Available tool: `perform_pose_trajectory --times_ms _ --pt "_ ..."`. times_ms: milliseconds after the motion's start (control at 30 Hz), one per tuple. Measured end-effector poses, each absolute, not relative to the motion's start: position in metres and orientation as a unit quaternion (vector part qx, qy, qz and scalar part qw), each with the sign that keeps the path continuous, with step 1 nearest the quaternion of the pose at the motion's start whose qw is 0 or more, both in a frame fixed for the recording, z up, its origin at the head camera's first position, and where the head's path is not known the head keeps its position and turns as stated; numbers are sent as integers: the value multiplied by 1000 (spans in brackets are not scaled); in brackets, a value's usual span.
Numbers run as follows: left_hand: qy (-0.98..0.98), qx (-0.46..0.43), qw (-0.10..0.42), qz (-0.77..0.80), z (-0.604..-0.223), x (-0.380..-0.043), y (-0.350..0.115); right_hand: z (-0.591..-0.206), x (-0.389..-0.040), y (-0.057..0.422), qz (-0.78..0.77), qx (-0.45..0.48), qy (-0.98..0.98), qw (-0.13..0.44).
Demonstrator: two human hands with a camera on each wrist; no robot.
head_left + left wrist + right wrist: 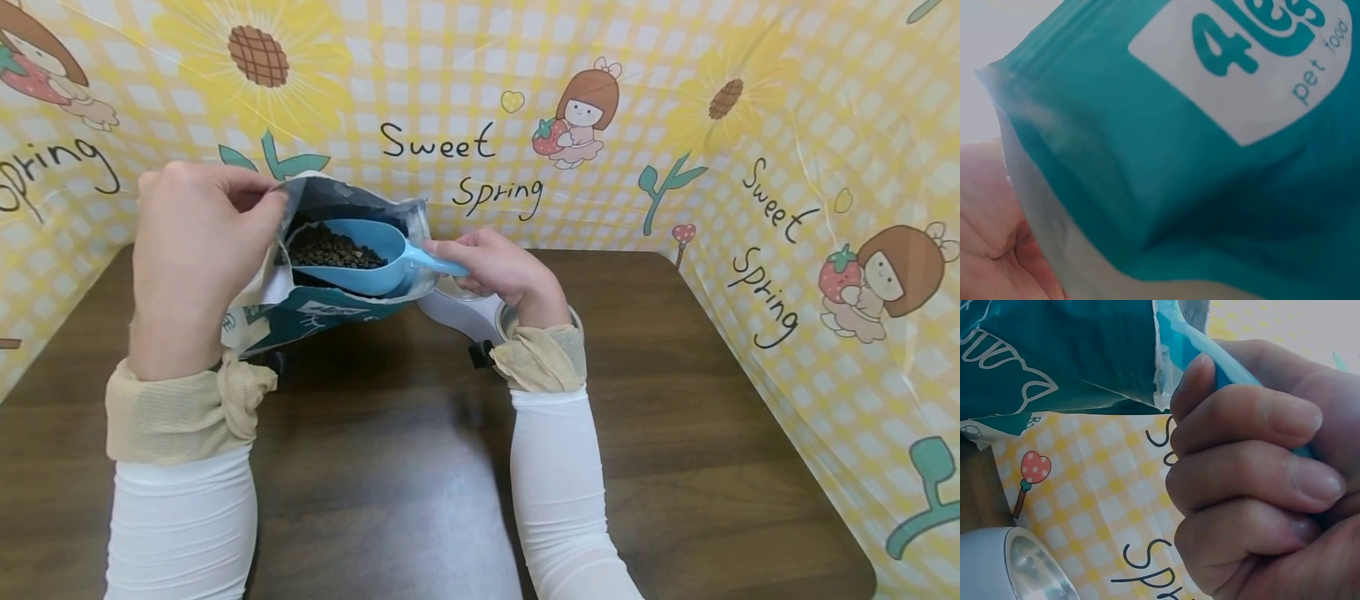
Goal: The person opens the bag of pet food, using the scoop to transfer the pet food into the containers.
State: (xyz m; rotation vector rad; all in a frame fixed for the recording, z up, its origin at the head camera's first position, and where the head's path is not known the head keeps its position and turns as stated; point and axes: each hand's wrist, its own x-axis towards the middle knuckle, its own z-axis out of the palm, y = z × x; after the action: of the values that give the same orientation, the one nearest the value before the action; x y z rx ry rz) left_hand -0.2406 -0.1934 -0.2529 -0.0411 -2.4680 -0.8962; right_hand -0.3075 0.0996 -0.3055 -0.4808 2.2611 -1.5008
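A teal pet food bag [315, 315] is held up above the table, its mouth open toward the head camera. My left hand [198, 242] pinches the left side of its rim; in the left wrist view the bag [1104, 144] fills most of the picture. Inside the mouth lies a light blue scoop [386, 246], heaped at its far left with small brown kibble [333, 248]. My right hand [506, 271] grips the scoop's handle, fingers curled round it in the right wrist view [1254, 462]. The bag's lower part is hidden from the head view.
Behind the right hand stands a white double pet bowl [457, 315] with metal insides, partly covered by the wrist; one metal bowl [1038, 569] shows in the right wrist view. Under everything is a dark wooden table [390, 467], bordered by a yellow checked cloth wall [465, 100].
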Motion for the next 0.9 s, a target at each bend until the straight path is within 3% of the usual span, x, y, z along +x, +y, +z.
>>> perform_pose_trajectory --times_ms 900 --pt "-906 -8 262 -332 -252 -242 -192 -285 -290 129 -542 -164 809 153"
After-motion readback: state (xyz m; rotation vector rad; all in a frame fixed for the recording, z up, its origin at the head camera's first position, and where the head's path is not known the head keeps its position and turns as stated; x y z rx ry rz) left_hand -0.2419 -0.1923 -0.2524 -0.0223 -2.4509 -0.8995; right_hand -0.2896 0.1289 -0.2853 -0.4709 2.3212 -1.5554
